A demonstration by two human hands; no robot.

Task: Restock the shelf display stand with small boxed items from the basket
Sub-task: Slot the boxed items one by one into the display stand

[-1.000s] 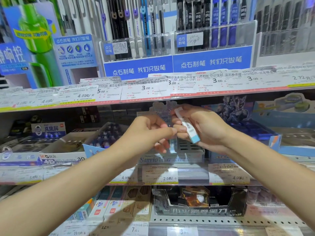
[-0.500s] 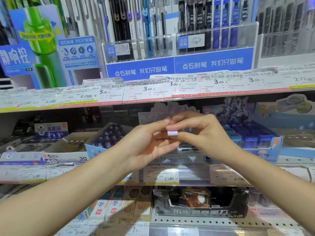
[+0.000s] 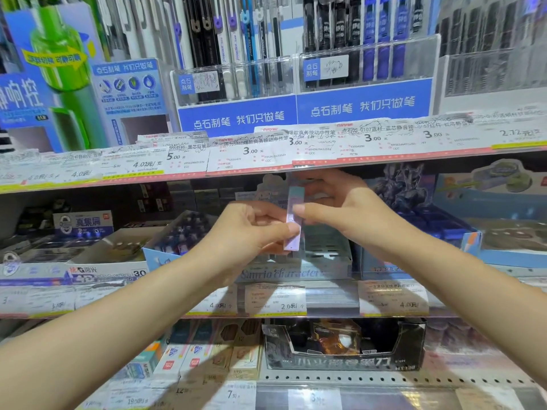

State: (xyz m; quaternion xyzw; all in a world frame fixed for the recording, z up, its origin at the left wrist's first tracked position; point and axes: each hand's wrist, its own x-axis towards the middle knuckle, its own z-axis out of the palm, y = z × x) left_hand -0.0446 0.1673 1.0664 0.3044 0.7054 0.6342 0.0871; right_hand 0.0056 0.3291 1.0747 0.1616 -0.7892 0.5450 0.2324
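A slim pale purple and teal small box [image 3: 294,217] stands upright between both hands in front of the middle shelf. My left hand [image 3: 251,229] pinches its lower part with thumb and fingers. My right hand [image 3: 337,208] grips its upper half from the right. Just behind and below them sits the pale display stand [image 3: 296,272] marked "Sanrio Characters", with grey slotted rows partly hidden by my hands. The basket is out of view.
The upper shelf edge with price tags [image 3: 266,152] hangs just above my hands. Open product boxes flank the stand: dark-blue items at left [image 3: 177,241] and a blue tray at right [image 3: 438,223]. A black display carton [image 3: 343,347] sits on the lower shelf. Pen racks [image 3: 296,54] fill the top.
The small box was tilted, then seen end-on between my fingertips, and now stands upright. Both hands have risen slightly toward the upper shelf edge.
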